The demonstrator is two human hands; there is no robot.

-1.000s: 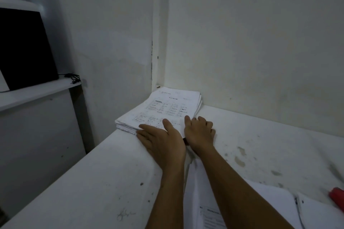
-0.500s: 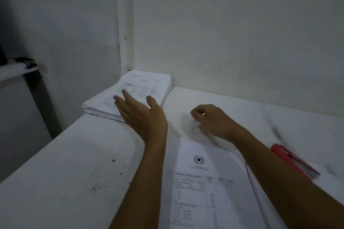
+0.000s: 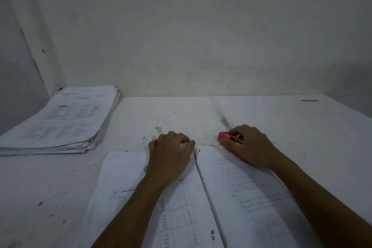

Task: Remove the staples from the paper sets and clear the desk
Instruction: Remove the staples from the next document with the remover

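Two printed paper sets lie side by side in front of me: a left set and a right set. My left hand rests on the top right corner of the left set with its fingers curled over the paper's edge. My right hand grips a red staple remover at the top of the right set, its red tip sticking out to the left. A thick stack of loose printed sheets sits at the far left corner of the desk.
The white desk is stained and runs up to a bare wall behind and at the left. A small dark mark lies at the far right of the desk.
My left hand came off the far stack and moved onto the left paper set. My right hand moved right and took hold of the red staple remover. The view swung right.
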